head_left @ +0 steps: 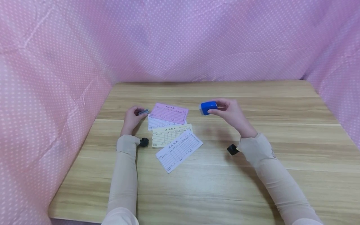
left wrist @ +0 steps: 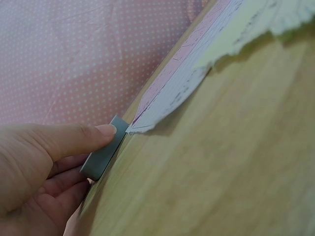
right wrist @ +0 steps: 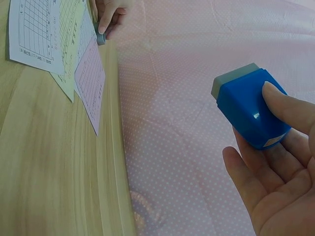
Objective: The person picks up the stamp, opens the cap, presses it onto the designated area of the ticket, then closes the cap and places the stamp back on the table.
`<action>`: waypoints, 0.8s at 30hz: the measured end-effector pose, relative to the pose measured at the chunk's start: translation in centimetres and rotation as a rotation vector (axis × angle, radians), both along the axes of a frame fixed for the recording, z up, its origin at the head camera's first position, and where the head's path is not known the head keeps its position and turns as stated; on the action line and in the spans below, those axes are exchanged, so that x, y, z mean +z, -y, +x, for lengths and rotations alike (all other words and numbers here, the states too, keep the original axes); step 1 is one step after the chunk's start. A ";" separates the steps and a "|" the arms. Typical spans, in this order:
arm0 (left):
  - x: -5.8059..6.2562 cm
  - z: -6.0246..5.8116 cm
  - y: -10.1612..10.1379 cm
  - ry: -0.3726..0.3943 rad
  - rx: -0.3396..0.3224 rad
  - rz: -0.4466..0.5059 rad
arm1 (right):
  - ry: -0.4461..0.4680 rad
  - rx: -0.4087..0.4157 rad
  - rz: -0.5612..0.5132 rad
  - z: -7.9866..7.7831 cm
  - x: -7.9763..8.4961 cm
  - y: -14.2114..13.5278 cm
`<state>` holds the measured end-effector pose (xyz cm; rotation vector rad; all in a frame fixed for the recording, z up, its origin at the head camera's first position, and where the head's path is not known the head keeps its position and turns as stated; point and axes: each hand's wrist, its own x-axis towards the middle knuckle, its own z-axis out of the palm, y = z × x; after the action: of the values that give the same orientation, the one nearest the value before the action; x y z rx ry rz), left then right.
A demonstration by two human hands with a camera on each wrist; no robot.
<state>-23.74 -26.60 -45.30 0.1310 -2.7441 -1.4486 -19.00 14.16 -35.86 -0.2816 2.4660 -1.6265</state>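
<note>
My right hand (head_left: 232, 116) holds a blue stamp (head_left: 209, 108) above the table, right of the papers. In the right wrist view the thumb lies on the stamp's blue body (right wrist: 253, 108), and its grey end (right wrist: 235, 78) points away from the palm. My left hand (head_left: 132, 119) pinches a small grey cap (left wrist: 104, 153) between thumb and fingers, low beside the papers' left edge. Near it lie a pink form (head_left: 169, 113), a white form (head_left: 157, 123) partly hidden under it, a yellow form (head_left: 166, 137) and another white form (head_left: 180, 151) overlapping the yellow one.
The forms lie fanned on a wooden table (head_left: 197, 193). Pink dotted cloth (head_left: 197, 40) hangs behind and at both sides. A black wrist camera (head_left: 144, 142) sits on the left wrist, and another black camera (head_left: 232, 149) on the right.
</note>
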 end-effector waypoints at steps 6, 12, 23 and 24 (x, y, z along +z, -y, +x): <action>0.0 -0.1 0.0 0.012 0.004 0.002 | 0.001 0.000 0.003 0.0 0.0 0.0; 0.1 -0.1 -0.1 0.017 0.007 0.007 | 0.008 -0.006 0.006 0.0 -0.1 -0.1; 0.8 0.1 -0.9 0.040 0.017 0.099 | 0.003 -0.007 -0.002 -0.2 -0.1 -0.3; 0.9 0.1 -1.1 0.032 0.010 0.089 | 0.002 -0.008 -0.002 -0.2 -0.1 -0.3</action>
<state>-23.66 -25.54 -44.40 0.1717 -2.6998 -1.5805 -19.17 14.49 -35.93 -0.2712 2.4674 -1.6318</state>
